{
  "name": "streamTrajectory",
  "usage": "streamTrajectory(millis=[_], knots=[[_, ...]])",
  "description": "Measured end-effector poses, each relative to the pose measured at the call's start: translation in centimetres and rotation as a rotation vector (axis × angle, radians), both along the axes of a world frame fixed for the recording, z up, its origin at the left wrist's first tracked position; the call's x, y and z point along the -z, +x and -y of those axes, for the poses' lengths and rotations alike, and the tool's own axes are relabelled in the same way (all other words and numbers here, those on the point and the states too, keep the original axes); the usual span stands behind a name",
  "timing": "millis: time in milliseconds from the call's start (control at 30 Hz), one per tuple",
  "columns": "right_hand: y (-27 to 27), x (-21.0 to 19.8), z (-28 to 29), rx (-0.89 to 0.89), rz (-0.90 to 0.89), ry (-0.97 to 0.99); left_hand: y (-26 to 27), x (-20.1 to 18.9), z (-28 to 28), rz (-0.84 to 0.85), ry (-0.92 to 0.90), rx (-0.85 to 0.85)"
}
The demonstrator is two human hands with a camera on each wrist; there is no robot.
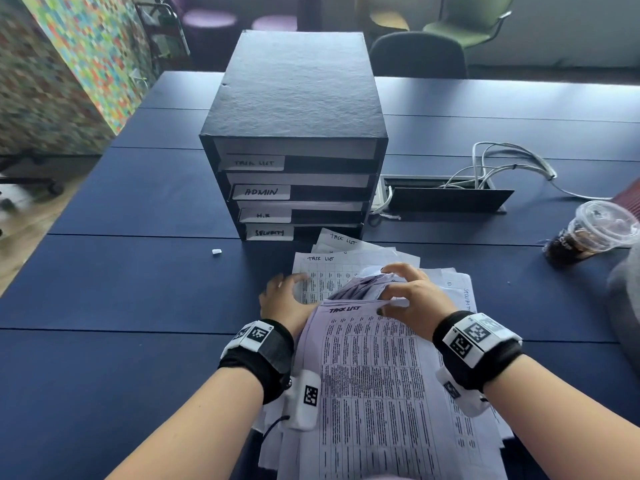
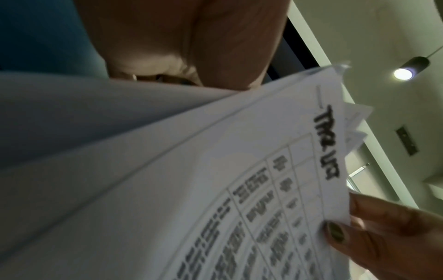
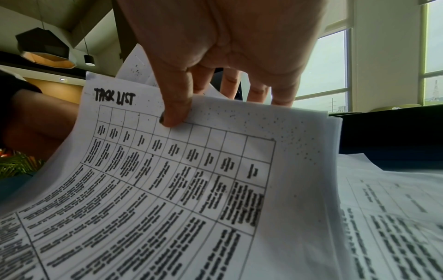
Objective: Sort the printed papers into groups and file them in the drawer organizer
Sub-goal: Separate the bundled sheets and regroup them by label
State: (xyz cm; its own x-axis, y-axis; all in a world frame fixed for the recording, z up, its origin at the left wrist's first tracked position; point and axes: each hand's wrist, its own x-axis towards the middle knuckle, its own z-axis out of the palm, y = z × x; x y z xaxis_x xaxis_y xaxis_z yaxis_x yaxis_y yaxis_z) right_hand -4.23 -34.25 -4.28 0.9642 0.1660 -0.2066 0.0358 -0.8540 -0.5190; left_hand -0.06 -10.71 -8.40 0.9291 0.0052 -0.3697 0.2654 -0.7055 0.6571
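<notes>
A black drawer organizer (image 1: 298,98) stands mid-table, its four drawers labelled TASK LIST, ADMIN, H.R and SECURITY. A loose pile of printed papers (image 1: 374,375) lies in front of it. My right hand (image 1: 384,296) pinches the top edge of a raised bundle headed TASK LIST (image 3: 167,170), thumb (image 3: 171,119) on the front and fingers behind. My left hand (image 1: 291,292) cups the bundle's left edge with curled fingers above a flat TASK LIST sheet (image 1: 322,271). In the left wrist view the left hand's palm (image 2: 167,47) meets the sheets (image 2: 215,170).
An iced drink in a plastic cup (image 1: 595,233) stands at the right. An open cable box with white cables (image 1: 446,195) sits right of the organizer. A small white scrap (image 1: 216,251) lies on the dark blue table (image 1: 104,289). Chairs (image 1: 419,53) stand beyond the far edge.
</notes>
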Motion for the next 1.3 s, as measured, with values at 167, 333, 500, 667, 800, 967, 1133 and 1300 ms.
streamTrajectory(millis=[167, 333, 500, 667, 800, 967, 1133, 1300], knots=[[-0.1, -0.1, 0.0, 0.004, 0.002, 0.008, 0.0, 0.1, -0.5, 0.038, -0.192, 0.033], [-0.2, 0.1, -0.2, 0.011, 0.003, -0.012, -0.4, -0.6, 0.0, 0.108, -0.251, 0.118], [-0.3, 0.2, 0.1, 0.029, -0.010, -0.007, -2.2, -1.6, 0.7, 0.219, -0.419, 0.091], [-0.3, 0.2, 0.2, 0.070, 0.009, 0.029, -2.9, -2.5, 1.3, 0.112, -0.431, 0.225], [-0.2, 0.0, 0.3, 0.041, 0.030, 0.000, -3.3, -2.5, 1.0, 0.200, -0.343, 0.206], [-0.4, -0.6, 0.3, 0.015, 0.090, -0.042, -2.6, -1.9, 0.4, 0.255, -0.274, 0.009], [-0.4, -1.8, 0.3, 0.003, 0.169, -0.075, -2.4, -3.1, 0.2, 0.291, -0.307, -0.057], [-0.6, -3.2, 0.3, 0.004, 0.194, -0.152, -1.8, -4.1, -0.7, 0.340, -0.345, -0.118]])
